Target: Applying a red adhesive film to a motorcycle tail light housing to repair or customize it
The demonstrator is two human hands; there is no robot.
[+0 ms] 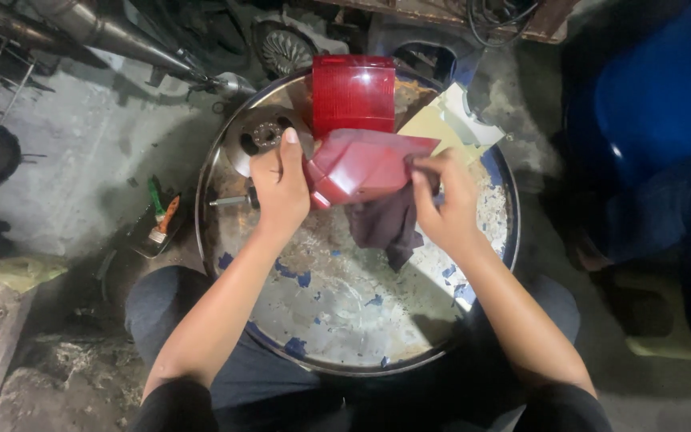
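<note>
Red panel [365,166] (plastic) gripped between left hand [279,188] and right hand [441,200] fingers, over drum top [345,312].

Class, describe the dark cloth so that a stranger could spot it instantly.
Find the round drum top with flaking blue paint. Just below the red plastic cover held in both hands, the dark cloth hangs crumpled from the right hand. It is the only soft, limp thing there.

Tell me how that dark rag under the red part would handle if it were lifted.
The dark rag likely hangs limp: it lies crumpled and folded on the drum top. Probably light, being thin cloth. It is unlikely to slide or roll.
</note>
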